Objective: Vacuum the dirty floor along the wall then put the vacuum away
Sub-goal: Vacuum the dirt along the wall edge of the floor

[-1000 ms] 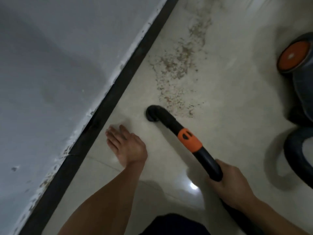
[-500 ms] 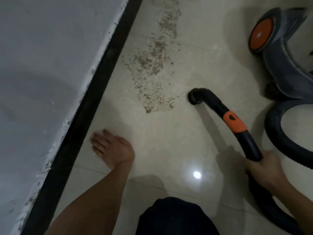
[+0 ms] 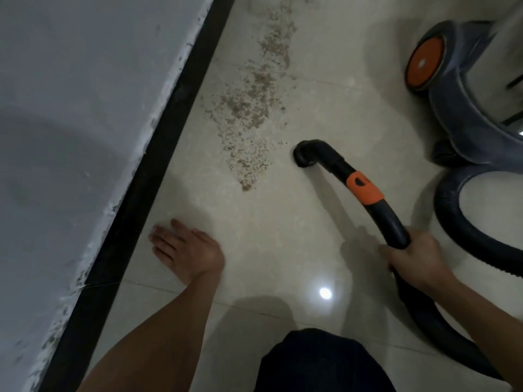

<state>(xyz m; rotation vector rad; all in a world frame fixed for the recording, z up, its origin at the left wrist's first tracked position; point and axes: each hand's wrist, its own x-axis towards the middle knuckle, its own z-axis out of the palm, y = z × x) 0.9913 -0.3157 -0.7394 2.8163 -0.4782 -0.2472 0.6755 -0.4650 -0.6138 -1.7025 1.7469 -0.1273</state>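
A strip of brown crumbs and dirt lies on the pale tiled floor beside the black skirting of the grey wall. My right hand is shut on the black vacuum hose handle with an orange collar. Its curved nozzle end rests on the floor just right of the dirt's near tip. My left hand lies flat on the floor with fingers spread, close to the skirting. The grey canister vacuum with an orange wheel stands at the right.
The ribbed black hose loops on the floor at the right, from the canister back toward me. My dark-clothed knee is at the bottom. A bright light reflection shows on the glossy tiles between my hands.
The nozzle has swung from the near end of the dirt, by my left hand, to its right side. The view shifted so the canister vacuum shows more fully. My left hand stays flat.
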